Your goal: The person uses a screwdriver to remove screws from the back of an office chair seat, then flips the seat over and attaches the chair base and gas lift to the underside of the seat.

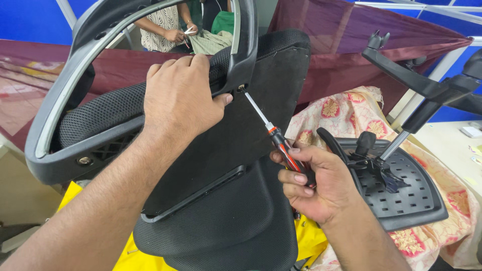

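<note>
My left hand (pixel 178 98) grips the top edge of a black mesh office-chair backrest (pixel 236 145), thumb pressed near the foot of a grey-and-black armrest loop (pixel 75 75). My right hand (pixel 314 180) holds a red-and-black-handled screwdriver (pixel 281 143). Its steel shaft slants up and left, and the tip sits at a screw hole where the armrest loop meets the backrest. A metal bolt head (pixel 84 161) shows on the loop's lower left end.
An upturned chair seat base (pixel 401 190) with levers and a gas-lift column lies on floral cloth (pixel 346 113) at right. Yellow material (pixel 306 236) sits below the backrest. Maroon fabric (pixel 351 45) hangs behind. Another person's hands (pixel 181 34) work with cloth at the far top.
</note>
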